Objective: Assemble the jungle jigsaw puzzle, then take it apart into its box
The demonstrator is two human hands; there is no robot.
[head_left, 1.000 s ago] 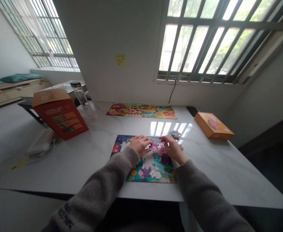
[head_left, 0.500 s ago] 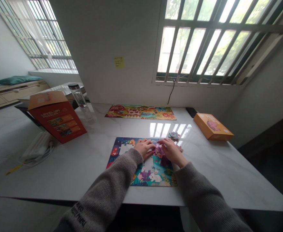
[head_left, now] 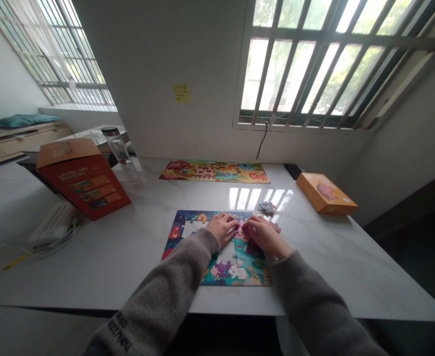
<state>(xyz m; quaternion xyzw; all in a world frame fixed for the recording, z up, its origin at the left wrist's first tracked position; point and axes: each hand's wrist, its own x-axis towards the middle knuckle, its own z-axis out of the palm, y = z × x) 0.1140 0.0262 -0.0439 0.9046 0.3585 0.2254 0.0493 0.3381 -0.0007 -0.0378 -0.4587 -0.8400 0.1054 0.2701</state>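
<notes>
A colourful jigsaw puzzle [head_left: 239,274] lies flat in front of me, with pale gaps in its middle and at its upper left. My left hand [head_left: 221,229] rests over the upper middle, fingers bent and fingertips at the edge of a pink-purple puzzle piece [head_left: 241,228]. From the other side my right hand [head_left: 265,233] closes its fingers on the same piece. Both hands partly cover it, so the exact grip is hidden. Just beyond my right hand lies a small pile of loose puzzle pieces [head_left: 266,208], and another piece [head_left: 275,227] shows beside the knuckles.
A finished puzzle strip [head_left: 215,171] lies along the wall. An orange box [head_left: 326,194] and a dark phone-like object [head_left: 293,171] sit at the right. Toward the left stand an open red box [head_left: 87,185], a glass bottle [head_left: 118,147] and a white corded object [head_left: 52,230].
My right hand's fingers have shifted slightly over the pink piece, covering more of it. My left hand stays nearly in place. The whole view has tilted a little.
</notes>
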